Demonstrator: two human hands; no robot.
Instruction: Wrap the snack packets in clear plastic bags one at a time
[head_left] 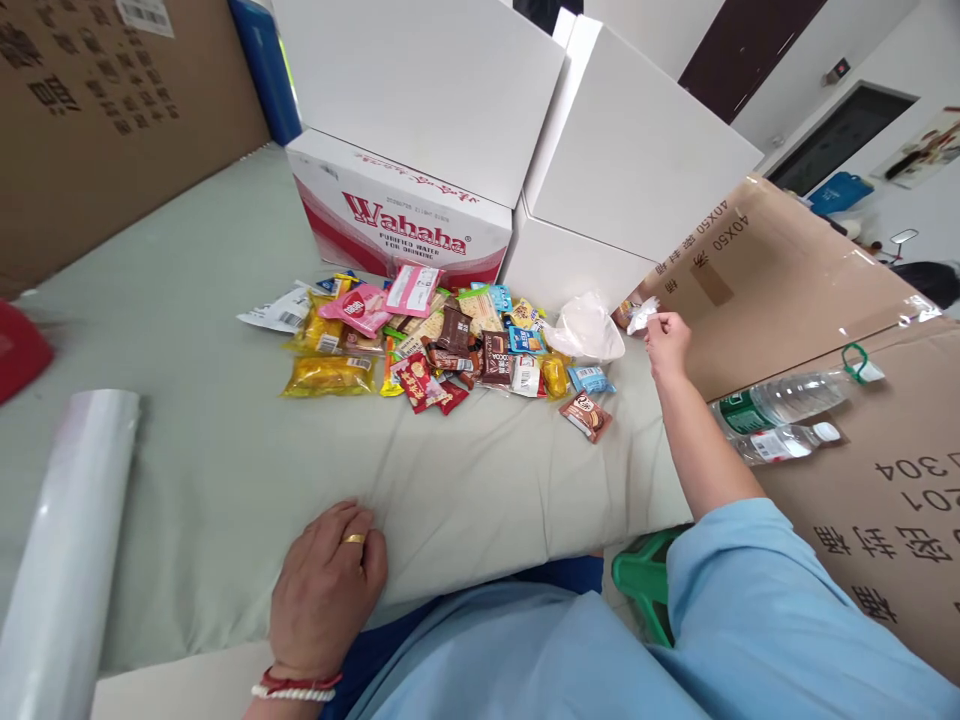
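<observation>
On a pale green cloth (480, 480), pinching a crumpled white scrap (640, 317) in the right hand (667, 345), the nearer one.
Holding it just left of and slightly beyond the fingertips, showing no clear long axis, with a white bag (586, 329) next on the left, then wrapped snacks (453, 329); resting the left hand (326, 580) loosely, palm-down, well apart.

Close head-worn view, forward and down across tabletop (480, 480) and hands (328, 590).
</observation>
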